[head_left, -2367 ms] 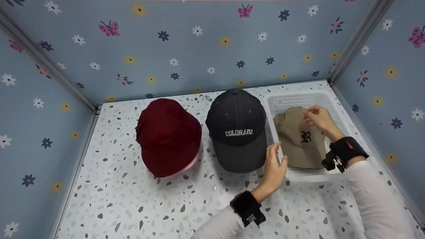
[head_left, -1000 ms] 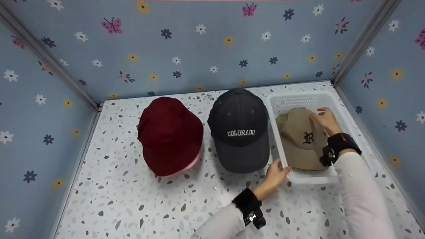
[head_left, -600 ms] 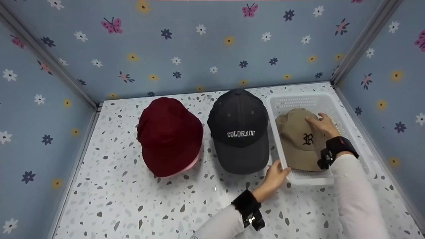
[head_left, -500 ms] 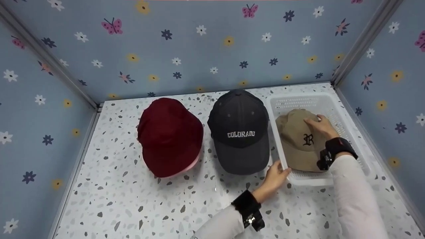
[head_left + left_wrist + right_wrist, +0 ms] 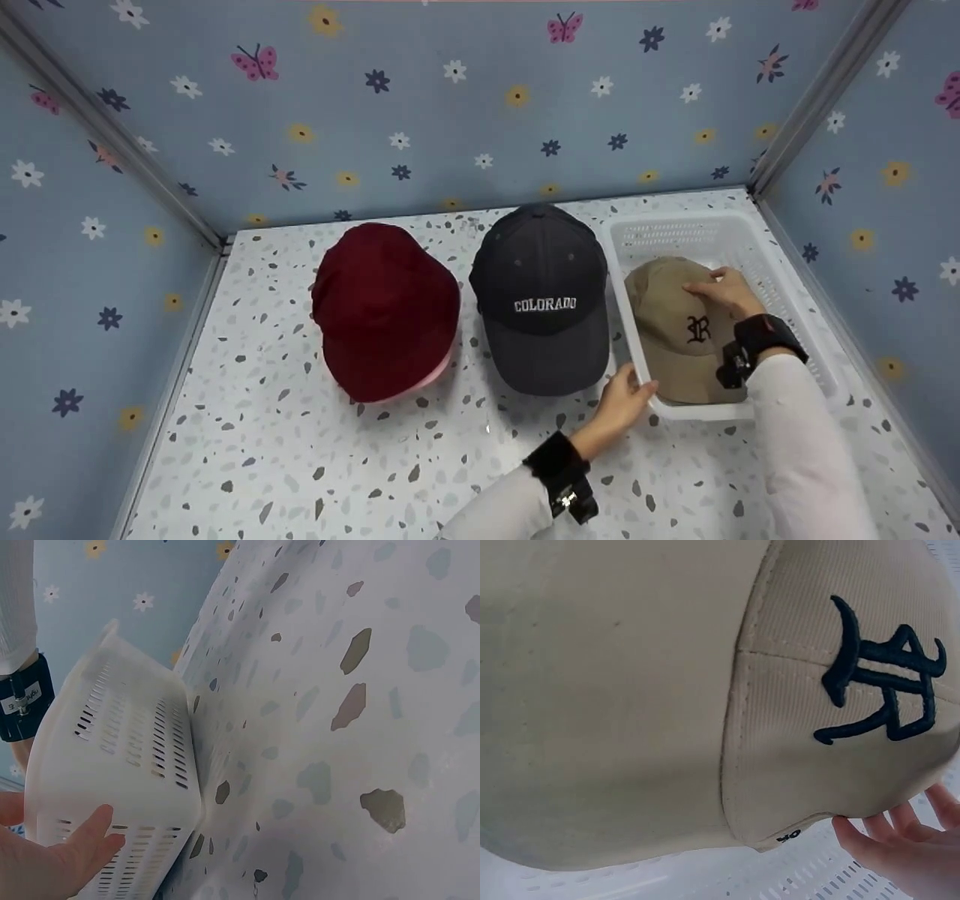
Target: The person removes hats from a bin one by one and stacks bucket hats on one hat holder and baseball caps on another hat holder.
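Observation:
In the head view, a beige baseball cap (image 5: 675, 300) with a dark embroidered letter lies in a white plastic basket (image 5: 739, 217), brim toward me. My right hand (image 5: 729, 292) holds the cap at the right side of its crown, one digit over the top. The right wrist view shows several fingertips (image 5: 844, 826) right at the cap's (image 5: 660, 690) lower edge. My left hand (image 5: 622, 397) grips the basket's near left rim, thumb on top. Seen from the left wrist, its fingers (image 5: 90, 836) lie along the slotted outer wall of the basket (image 5: 127, 712).
A dark grey cap (image 5: 540, 285) lettered COLORADO sits directly left of the basket. Further left is a dark red hat (image 5: 382, 307) with a pink underside. Flowered blue panels (image 5: 420, 97) stand behind and on both sides of the speckled white tabletop (image 5: 360, 465).
The left hand has come down onto the basket's rim. The right hand has settled on the beige cap, and both have shifted toward me, bringing the brim to the basket's near end.

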Tool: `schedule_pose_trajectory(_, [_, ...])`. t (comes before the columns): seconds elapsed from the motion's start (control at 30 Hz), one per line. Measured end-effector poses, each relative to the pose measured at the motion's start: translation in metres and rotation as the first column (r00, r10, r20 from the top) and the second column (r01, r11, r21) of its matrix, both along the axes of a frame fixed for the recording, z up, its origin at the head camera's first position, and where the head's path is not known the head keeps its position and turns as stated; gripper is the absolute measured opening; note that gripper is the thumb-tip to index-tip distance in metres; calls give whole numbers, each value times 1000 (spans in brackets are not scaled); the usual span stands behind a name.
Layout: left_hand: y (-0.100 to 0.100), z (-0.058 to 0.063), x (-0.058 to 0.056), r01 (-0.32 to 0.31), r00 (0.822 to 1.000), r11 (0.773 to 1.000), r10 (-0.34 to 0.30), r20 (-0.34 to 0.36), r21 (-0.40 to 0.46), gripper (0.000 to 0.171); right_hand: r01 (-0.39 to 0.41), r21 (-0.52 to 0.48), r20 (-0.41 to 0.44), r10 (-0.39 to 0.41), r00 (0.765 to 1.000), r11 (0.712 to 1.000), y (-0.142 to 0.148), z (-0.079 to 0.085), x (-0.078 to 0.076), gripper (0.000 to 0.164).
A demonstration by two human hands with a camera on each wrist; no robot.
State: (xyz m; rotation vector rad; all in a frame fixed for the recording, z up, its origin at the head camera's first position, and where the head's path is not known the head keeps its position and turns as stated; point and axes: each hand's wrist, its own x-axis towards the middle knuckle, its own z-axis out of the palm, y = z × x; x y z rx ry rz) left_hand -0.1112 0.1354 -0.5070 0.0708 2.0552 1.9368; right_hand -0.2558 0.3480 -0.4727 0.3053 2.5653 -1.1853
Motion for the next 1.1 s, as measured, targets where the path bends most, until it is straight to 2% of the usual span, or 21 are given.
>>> schedule_pose_trajectory(0.13, [0,-1,0,-9,1000,1000,9,-8,-6,32,7,39,-109,-2,994,999,-1,-2,1,57])
schedule_pose_trajectory(0.23, [0,-1,1,-13,1000,1000,13,-13,-2,31,-5,58,-222,18,975,998,-2,-4,0,39])
schedule_pose_trajectory(0.33, [0,-1,1,-13,1000,1000,14,-24,9,32,-13,57,-284,29,958,998,-2,-4,1,29])
schedule_pose_trajectory(0.57, [-1,-1,2,1,999,999,1,-48,39,33,-9,9,-312,11,950,1000,0,3,4,24])
schedule_pose_trajectory(0.83, [-1,-3,1,5,999,999,-3,-51,43,33,-23,44,-345,37,938,999,-1,17,4,26])
schedule_pose_trajectory(1.1, [0,-3,2,-19,999,999,20,-40,45,32,-17,21,-397,24,918,1000,-2,33,5,25])
